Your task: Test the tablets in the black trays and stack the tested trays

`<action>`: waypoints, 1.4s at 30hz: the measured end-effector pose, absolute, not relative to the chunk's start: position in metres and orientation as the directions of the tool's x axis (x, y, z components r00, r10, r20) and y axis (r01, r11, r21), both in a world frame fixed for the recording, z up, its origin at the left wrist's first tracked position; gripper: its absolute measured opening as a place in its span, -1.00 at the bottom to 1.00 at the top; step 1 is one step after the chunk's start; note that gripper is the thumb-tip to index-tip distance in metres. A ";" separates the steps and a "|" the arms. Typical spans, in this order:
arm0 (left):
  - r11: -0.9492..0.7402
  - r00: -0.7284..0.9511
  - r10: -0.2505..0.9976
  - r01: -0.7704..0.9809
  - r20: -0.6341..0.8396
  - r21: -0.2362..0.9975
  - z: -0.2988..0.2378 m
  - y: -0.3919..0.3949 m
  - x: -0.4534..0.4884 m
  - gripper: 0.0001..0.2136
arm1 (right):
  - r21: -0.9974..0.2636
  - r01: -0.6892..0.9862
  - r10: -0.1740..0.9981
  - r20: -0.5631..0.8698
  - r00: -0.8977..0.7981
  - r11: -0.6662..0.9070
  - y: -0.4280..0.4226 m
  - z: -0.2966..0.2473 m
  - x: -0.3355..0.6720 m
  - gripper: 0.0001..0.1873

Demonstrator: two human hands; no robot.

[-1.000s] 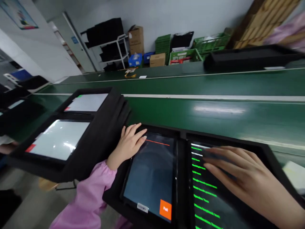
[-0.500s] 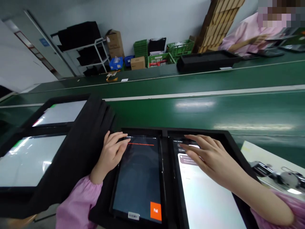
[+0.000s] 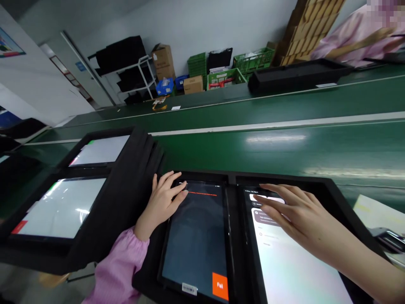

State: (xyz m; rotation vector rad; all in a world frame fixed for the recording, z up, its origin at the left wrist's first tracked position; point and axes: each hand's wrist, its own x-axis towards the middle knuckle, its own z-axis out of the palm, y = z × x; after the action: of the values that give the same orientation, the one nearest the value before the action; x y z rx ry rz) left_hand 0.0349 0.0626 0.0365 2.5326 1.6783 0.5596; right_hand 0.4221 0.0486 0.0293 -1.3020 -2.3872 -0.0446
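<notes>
Two tablets lie side by side in a black foam tray [image 3: 232, 179]. The left tablet [image 3: 198, 236] has a dark screen with a red line of text near its top and an orange "Fail" box at its lower right. My left hand [image 3: 163, 202] is at its upper left corner, fingers spread, holding nothing. On the right tablet [image 3: 294, 270] a bright screen shows a drop-down panel with dark and white tiles. Over the top of that screen my right hand [image 3: 292, 211] is stretched out with fingers apart; whether a fingertip touches the glass I cannot tell.
At left, a stack of black foam trays [image 3: 126, 185] bears two lit tablets [image 3: 63, 207]. A green conveyor belt [image 3: 221, 147] runs behind. Paper and a metallic device [image 3: 390, 240] are at right. Across the belt, a co-worker in a pink sleeve [image 3: 344, 36] sits near a long black tray [image 3: 300, 75].
The view has swung left, so everything sits further right. My right hand's fingers remain over the top of the right tablet, where the panel's tiles have changed and more lines show. My left hand stays put.
</notes>
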 end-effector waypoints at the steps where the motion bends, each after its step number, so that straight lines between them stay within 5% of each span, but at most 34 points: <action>1: -0.432 0.352 0.883 0.868 0.312 0.244 0.036 0.062 0.034 -0.64 | -0.165 0.811 0.796 0.378 -0.474 0.561 0.049 0.029 0.422 -0.34; 6: -0.381 0.203 0.847 0.875 0.491 0.297 0.035 0.058 0.029 -0.58 | -0.125 0.801 0.764 0.416 -0.493 0.586 0.050 0.026 0.423 -0.36; 19: -0.436 0.377 0.888 0.872 0.262 0.222 0.040 0.060 0.035 -0.67 | 0.036 0.799 0.651 0.558 -0.514 0.600 0.048 0.042 0.425 -0.44; 23: -0.431 0.378 0.893 0.876 0.244 0.218 0.039 0.060 0.035 -0.66 | -0.118 0.856 0.703 0.632 -0.326 0.503 0.034 0.053 0.451 -0.52; 32: -0.491 0.417 0.853 0.844 0.314 0.215 0.023 0.063 0.022 -0.65 | -0.412 0.864 0.899 0.427 -0.098 0.290 0.000 0.042 0.489 -0.43; 42: -0.498 0.413 0.849 0.833 0.331 0.239 0.011 0.070 0.011 -0.66 | -0.312 0.907 0.854 0.512 -0.092 0.284 -0.014 0.026 0.478 -0.53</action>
State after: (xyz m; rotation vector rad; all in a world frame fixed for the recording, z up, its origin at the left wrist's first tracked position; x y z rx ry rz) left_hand 0.0107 0.0699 0.0105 2.6089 1.5538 0.6454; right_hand 0.4784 -0.0142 0.0264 -1.5741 -1.9457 -0.1106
